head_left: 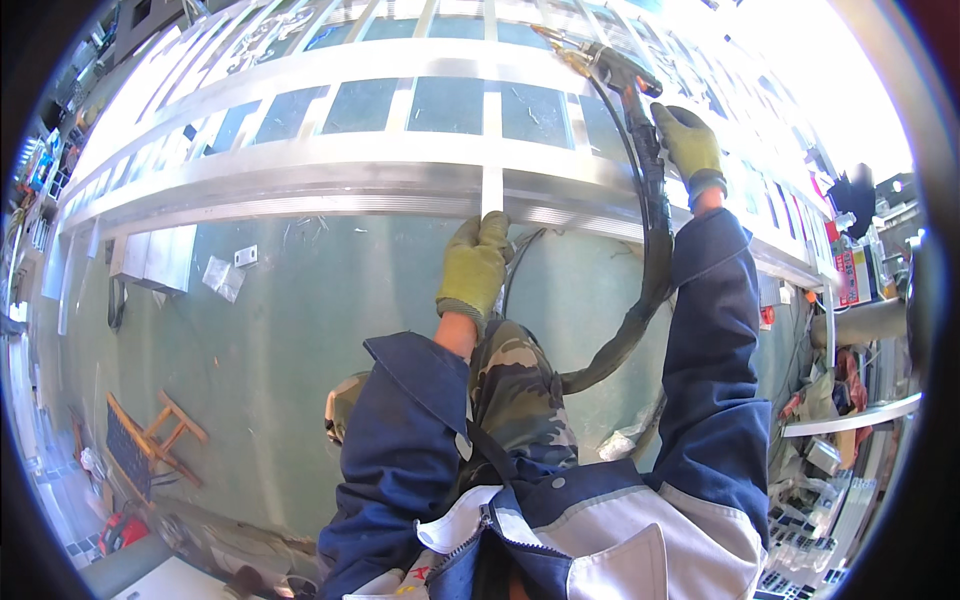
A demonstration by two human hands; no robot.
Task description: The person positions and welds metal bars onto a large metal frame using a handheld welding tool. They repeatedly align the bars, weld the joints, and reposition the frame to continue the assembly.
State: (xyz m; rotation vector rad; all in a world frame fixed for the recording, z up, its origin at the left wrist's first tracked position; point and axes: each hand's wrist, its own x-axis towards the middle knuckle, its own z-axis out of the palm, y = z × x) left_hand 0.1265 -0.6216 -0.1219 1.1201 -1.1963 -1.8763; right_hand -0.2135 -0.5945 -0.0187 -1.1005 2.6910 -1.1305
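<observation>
My left hand (474,265), in a yellow-green work glove, is closed on the near end of a narrow metal bar (492,188). That bar runs across the near rail of a large, slatted, silvery metal frame (330,180). My right hand (690,145), gloved alike, is over the frame beside a welding torch (630,75). Its fingers look apart and partly bent. Whether they touch the torch is unclear. The torch lies over the slats with its brass-coloured tip to the far left. A thick black cable (652,240) curves from it down toward my legs.
On the green floor at left are a metal box section (158,258), a plastic bag (224,278) and a small white plate (246,256). A wooden folding stool (150,445) lies lower left. At right are a shelf edge (850,415) and stacked metal profiles. Strong glare whitens the upper right.
</observation>
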